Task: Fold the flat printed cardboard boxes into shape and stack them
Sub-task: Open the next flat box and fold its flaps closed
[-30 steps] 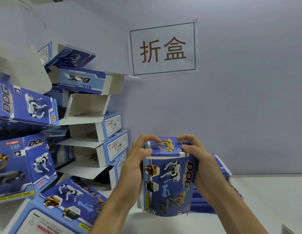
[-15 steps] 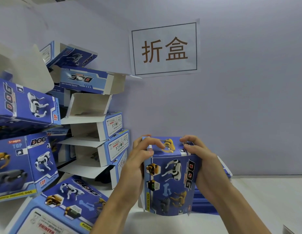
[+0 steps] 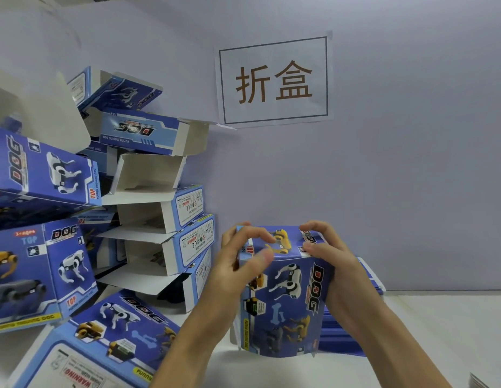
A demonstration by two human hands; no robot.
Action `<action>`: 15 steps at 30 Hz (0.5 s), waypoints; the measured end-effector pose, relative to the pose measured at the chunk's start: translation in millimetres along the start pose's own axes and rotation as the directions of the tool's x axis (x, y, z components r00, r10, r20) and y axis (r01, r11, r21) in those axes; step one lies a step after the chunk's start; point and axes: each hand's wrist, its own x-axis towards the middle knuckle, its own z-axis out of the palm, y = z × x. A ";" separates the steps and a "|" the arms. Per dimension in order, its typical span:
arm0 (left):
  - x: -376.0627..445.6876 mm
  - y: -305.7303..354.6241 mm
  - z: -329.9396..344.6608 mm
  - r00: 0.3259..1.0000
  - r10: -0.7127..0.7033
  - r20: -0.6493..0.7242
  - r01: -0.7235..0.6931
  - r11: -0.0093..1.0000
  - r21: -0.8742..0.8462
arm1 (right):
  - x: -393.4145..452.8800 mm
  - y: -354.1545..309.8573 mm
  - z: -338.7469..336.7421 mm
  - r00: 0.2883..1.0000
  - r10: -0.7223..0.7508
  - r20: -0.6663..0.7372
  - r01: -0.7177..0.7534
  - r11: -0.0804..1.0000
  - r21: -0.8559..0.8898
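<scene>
**Closing one more box top**

At left a heap of folded boxes (image 3: 103, 219) leans on the wall, many ends open. Our left hand (image 3: 238, 264) curls round the upright box (image 3: 285, 292) on the table (image 3: 440, 331); our right hand (image 3: 333, 264) pinches its top flap. Flat blanks (image 3: 369, 275) wait behind it, so plenty remains.

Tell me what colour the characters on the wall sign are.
Brown, on a white sheet with a thin dark border, seen in the head view.
</scene>
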 end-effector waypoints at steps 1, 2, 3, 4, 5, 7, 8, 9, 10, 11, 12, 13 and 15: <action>-0.9 1.1 -0.9 1.000 0.009 0.017 -0.010 0.999 0.048 | -0.2 -0.2 0.2 1.000 0.003 0.003 -0.003 1.000 0.005; -1.4 1.8 -2.4 1.000 0.020 0.020 -0.022 0.996 0.086 | -0.7 -0.7 1.5 1.000 0.007 0.001 -0.007 1.000 0.014; -0.8 2.3 -4.2 0.999 0.031 0.008 -0.032 0.993 0.114 | -1.0 -0.6 2.6 1.000 0.004 -0.008 -0.004 0.999 0.034; 0.5 3.6 -5.9 0.999 0.036 -0.019 -0.034 0.991 0.131 | -0.8 -0.4 3.8 1.000 -0.003 -0.030 0.005 0.998 0.066; 2.4 4.2 -8.6 0.998 0.040 -0.045 -0.034 0.990 0.139 | -0.6 0.3 4.0 0.998 -0.015 -0.065 0.022 0.994 0.106; 6.3 2.8 -15.0 0.994 0.052 -0.095 -0.039 0.990 0.137 | 0.6 -0.2 2.9 0.979 -0.061 -0.193 0.082 0.992 0.101; 7.6 1.7 -18.5 0.989 0.066 -0.128 -0.048 0.989 0.140 | 1.6 -1.6 2.2 0.955 -0.097 -0.282 0.112 0.993 0.038; 8.5 0.3 -22.2 0.983 0.082 -0.162 -0.060 0.989 0.138 | 3.0 -2.7 0.1 0.923 -0.147 -0.356 0.143 0.989 -0.039; 8.9 -0.9 -25.0 0.976 0.093 -0.195 -0.069 0.990 0.124 | 4.3 -4.3 -2.0 0.890 -0.198 -0.412 0.168 0.980 -0.108; 9.0 -2.7 -27.8 0.968 0.100 -0.230 -0.080 0.992 0.097 | 5.1 -6.1 -3.7 0.860 -0.257 -0.442 0.203 0.965 -0.165; 9.3 -4.2 -29.6 0.956 0.103 -0.274 -0.089 0.994 0.065 | 5.2 -8.3 -3.6 0.830 -0.309 -0.464 0.233 0.948 -0.215; 10.2 -6.0 -31.1 0.940 0.098 -0.328 -0.092 0.995 0.034 | 4.5 -10.2 -3.2 0.803 -0.361 -0.474 0.260 0.928 -0.267; 12.8 -9.1 -33.9 0.891 0.050 -0.452 -0.064 0.998 -0.016 | 3.9 -14.0 0.6 0.783 -0.426 -0.452 0.302 0.897 -0.323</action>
